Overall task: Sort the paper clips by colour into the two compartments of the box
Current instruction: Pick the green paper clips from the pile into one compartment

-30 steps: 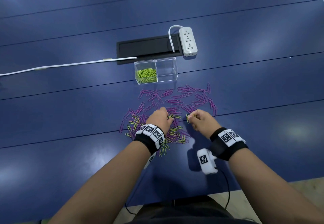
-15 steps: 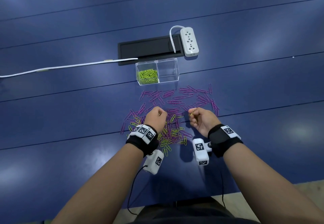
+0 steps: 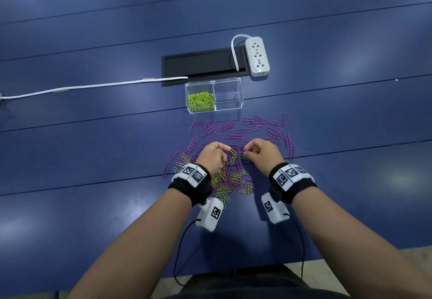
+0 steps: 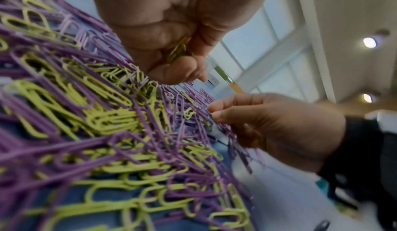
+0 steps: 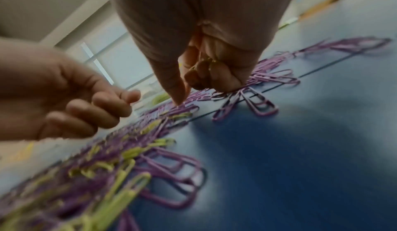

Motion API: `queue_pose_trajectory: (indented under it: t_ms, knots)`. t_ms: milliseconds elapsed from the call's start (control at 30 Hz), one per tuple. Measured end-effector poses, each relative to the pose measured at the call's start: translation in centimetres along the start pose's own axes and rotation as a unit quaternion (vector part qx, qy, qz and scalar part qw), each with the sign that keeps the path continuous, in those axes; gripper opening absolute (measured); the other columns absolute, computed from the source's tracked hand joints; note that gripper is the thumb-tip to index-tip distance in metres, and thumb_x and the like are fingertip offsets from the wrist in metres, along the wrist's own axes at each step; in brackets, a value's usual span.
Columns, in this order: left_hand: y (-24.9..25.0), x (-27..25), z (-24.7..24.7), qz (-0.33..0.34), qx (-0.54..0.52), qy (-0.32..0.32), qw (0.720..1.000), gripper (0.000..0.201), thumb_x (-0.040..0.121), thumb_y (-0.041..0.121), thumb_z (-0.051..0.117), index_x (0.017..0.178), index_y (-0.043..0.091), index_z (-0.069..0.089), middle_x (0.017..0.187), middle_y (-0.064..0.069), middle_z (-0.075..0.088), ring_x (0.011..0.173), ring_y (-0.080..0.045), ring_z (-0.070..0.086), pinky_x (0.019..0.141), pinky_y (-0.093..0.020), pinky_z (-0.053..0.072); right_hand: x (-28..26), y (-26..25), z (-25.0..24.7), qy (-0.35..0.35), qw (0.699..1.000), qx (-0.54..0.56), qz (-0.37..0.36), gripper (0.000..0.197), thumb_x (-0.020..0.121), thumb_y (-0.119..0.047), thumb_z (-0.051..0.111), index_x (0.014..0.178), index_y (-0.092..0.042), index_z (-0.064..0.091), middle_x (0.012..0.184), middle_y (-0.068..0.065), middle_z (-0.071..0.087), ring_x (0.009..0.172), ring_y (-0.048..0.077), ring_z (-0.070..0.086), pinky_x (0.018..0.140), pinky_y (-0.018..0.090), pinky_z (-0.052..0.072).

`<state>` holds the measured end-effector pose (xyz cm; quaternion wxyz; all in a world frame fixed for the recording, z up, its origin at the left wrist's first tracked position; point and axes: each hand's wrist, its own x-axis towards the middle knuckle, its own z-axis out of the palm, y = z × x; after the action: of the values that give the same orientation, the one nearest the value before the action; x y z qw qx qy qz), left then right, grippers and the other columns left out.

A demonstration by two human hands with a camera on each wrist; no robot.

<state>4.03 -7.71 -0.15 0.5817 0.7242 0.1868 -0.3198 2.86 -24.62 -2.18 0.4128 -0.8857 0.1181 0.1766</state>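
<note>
Left hand: the left hand (image 3: 211,156) hangs over the near left part of the heap, fingers curled round a few green clips (image 4: 178,50) kept in the palm
Right hand: the right hand (image 3: 261,152) is low over the middle of the heap; its outer fingers are curled on some green clips (image 5: 204,61), thumb and forefinger reach down to the table
Clips on table: the purple clips (image 3: 252,125) lie spread on the far side, near the box; the mixed heap (image 3: 230,181) of green and purple lies between the wrists
Box: the clear box (image 3: 228,109) stands far of the heap; its left compartment (image 3: 201,102) has green clips, the right compartment (image 3: 228,97) looks empty
Handling: the clips are light, stiff wire with a smooth coat, and I think they hook into each other easily; better to pinch one by its rounded end and lift slowly
Risk: a purple clip may come up hanging on a green one
</note>
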Motion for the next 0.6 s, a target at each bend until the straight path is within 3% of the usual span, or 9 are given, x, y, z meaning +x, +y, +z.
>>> queue_pose_trajectory:
  t_ms: [67, 200, 300, 400, 500, 600]
  knots:
    - [-0.2, 0.2, 0.2, 0.030, 0.088, 0.044, 0.995, 0.030, 0.089, 0.002, 0.031, 0.083, 0.015, 0.058, 0.062, 0.001, 0.047, 0.046, -0.014, 0.036, 0.045, -0.023, 0.031, 0.0, -0.2, 0.3, -0.013, 0.997, -0.066, -0.041, 0.009, 0.086, -0.016, 0.061, 0.094, -0.018, 0.066, 0.065, -0.011, 0.049, 0.067, 0.012, 0.047, 0.067, 0.021, 0.036]
    - [-0.1, 0.5, 0.4, 0.094, 0.300, 0.084, 0.945, 0.025, 0.092, 0.017, 0.038, 0.087, 0.011, 0.062, 0.089, -0.007, 0.066, 0.077, -0.024, 0.058, 0.075, -0.033, 0.049, 0.3, -0.2, 0.5, -0.008, 0.993, -0.106, -0.051, 0.012, 0.089, -0.018, 0.058, 0.097, -0.013, 0.065, 0.094, 0.005, 0.063, 0.087, 0.021, 0.057, 0.075, 0.027, 0.043]
    - [0.0, 0.6, 0.9, 0.112, 0.405, 0.071, 0.905, 0.016, 0.091, 0.027, 0.048, 0.085, 0.014, 0.055, 0.087, -0.006, 0.066, 0.081, -0.027, 0.060, 0.072, -0.035, 0.051, 0.7, 0.1, 0.1, 0.025, 0.994, -0.101, -0.020, 0.008, 0.090, -0.021, 0.055, 0.089, -0.015, 0.061, 0.094, 0.006, 0.063, 0.089, 0.025, 0.059, 0.079, 0.033, 0.047]
    - [-0.4, 0.8, 1.5, 0.125, 0.453, 0.069, 0.880, 0.021, 0.092, 0.034, 0.053, 0.096, 0.014, 0.055, 0.090, -0.007, 0.065, 0.084, -0.028, 0.062, 0.071, -0.036, 0.050, 0.7, 0.3, -0.3, 0.059, 0.994, -0.094, -0.009, 0.007, 0.090, -0.021, 0.055, 0.088, -0.015, 0.059, 0.092, 0.005, 0.063, 0.083, 0.022, 0.057, 0.077, 0.031, 0.047]
    - [-0.7, 1.2, 2.0, 0.128, 0.474, 0.076, 0.868, 0.028, 0.093, 0.036, 0.053, 0.105, 0.011, 0.052, 0.097, -0.010, 0.066, 0.089, -0.031, 0.063, 0.072, -0.038, 0.051, 0.2, 0.1, 0.0, 0.042, 0.994, -0.095, -0.035, 0.008, 0.088, -0.021, 0.059, 0.090, -0.013, 0.061, 0.094, 0.004, 0.062, 0.083, 0.018, 0.055, 0.075, 0.026, 0.042]
    - [-0.6, 1.6, 2.4, 0.121, 0.482, 0.076, 0.864, 0.028, 0.094, 0.034, 0.051, 0.107, 0.010, 0.052, 0.103, -0.012, 0.065, 0.096, -0.034, 0.062, 0.076, -0.041, 0.051, -0.1, -0.2, 0.6, 0.014, 0.990, -0.127, -0.053, 0.010, 0.086, -0.022, 0.061, 0.090, -0.013, 0.062, 0.098, 0.006, 0.061, 0.091, 0.023, 0.058, 0.081, 0.031, 0.045]
